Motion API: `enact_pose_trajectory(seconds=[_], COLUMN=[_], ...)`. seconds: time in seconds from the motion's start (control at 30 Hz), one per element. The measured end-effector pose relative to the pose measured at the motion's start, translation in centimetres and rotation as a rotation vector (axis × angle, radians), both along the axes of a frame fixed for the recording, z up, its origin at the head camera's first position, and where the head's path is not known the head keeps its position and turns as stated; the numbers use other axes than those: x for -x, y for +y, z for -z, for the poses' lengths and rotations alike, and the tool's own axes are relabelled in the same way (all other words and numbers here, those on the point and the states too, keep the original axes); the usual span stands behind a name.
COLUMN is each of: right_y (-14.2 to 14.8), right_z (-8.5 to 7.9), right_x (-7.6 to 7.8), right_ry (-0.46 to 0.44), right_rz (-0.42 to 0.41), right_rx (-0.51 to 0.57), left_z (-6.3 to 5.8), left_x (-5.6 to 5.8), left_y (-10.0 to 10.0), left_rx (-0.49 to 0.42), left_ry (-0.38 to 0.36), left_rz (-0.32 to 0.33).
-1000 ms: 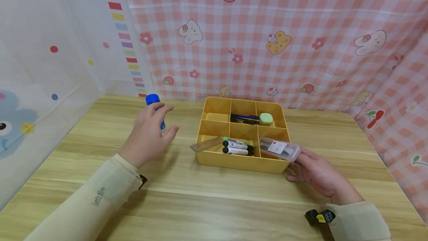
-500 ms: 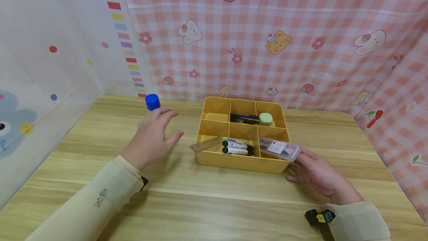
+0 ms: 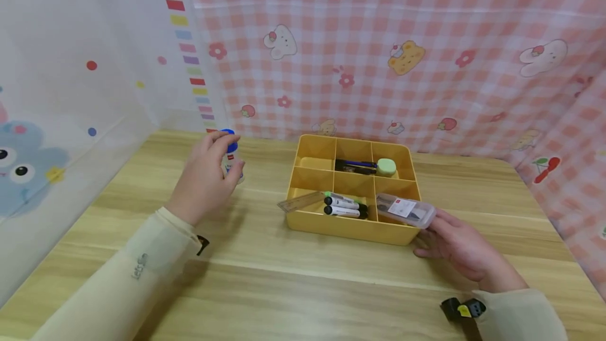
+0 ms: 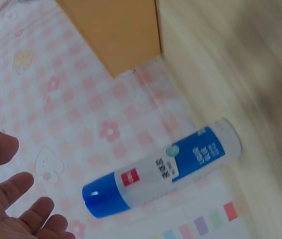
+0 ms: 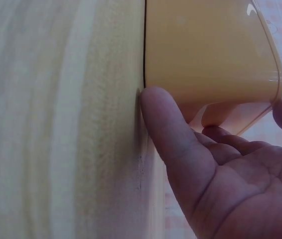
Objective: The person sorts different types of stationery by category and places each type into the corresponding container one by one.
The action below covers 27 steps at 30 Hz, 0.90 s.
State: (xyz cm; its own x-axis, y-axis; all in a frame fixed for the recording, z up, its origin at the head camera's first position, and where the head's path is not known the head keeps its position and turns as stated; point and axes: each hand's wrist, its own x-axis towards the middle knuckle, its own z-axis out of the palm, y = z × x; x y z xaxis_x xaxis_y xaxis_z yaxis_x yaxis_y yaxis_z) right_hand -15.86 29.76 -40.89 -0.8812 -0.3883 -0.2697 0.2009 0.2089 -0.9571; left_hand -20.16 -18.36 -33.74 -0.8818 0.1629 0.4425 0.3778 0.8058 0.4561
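Observation:
A liquid glue bottle (image 3: 231,157) with a blue cap stands upright on the table, left of the yellow divided organizer box (image 3: 350,229). My left hand (image 3: 201,186) is beside it, partly covering it in the head view. In the left wrist view the loosely spread fingers (image 4: 14,189) are apart from the glue bottle (image 4: 151,174). At the box's front right corner, my right hand (image 3: 464,249) rests with extended fingers. The right wrist view has its thumb (image 5: 168,119) against the lower part of the organizer box (image 5: 211,50), close over the tabletop.
Within the box lie two white markers (image 3: 343,211), a clear ruler (image 3: 300,202) jutting out left, dark pens (image 3: 356,167) and a pale green rounded item (image 3: 386,167). A clear plastic case (image 3: 407,210) overhangs the right front corner. Patterned curtains (image 3: 360,41) hang behind the table.
The head view has shifted slightly. My left hand dipped below the blue cap, then came back up beside it. The right hand keeps its place at the box corner.

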Motion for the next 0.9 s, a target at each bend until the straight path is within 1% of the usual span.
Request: enact_pose_trajectory(seconds=[0.1,0.2,0.3,0.47,0.57,0.73,0.9], right_y=[0.1,0.0,0.1,0.1,0.2,0.0,-0.1], right_z=[0.0,-0.1,-0.1,0.0,0.1,-0.1,-0.4], right_x=[0.0,-0.1,0.0,0.0,0.0,0.0,-0.1], right_ry=[-0.002,-0.003,-0.005,-0.017,-0.021,-0.029,-0.038], right_rz=[0.002,0.004,0.000,-0.003,0.005,0.013,0.011], right_rx=[0.000,0.002,0.009,0.014,0.005,-0.001,0.007], left_z=[-0.4,-0.6,-0.6,-0.3,-0.1,0.3,0.5], left_x=[0.5,1.2,2.1,3.5,4.3,5.1,5.2], left_y=[-0.4,-1.0,-1.5,-2.1,-2.3,-2.2,-2.1], left_rx=[-0.022,-0.013,-0.004,-0.020,-0.047,-0.093,-0.102], left_ry=[0.008,-0.030,-0.107,-0.255,-0.315,-0.379,-0.391], left_rz=[-0.018,-0.049,-0.080,-0.120,-0.114,-0.094,-0.088])
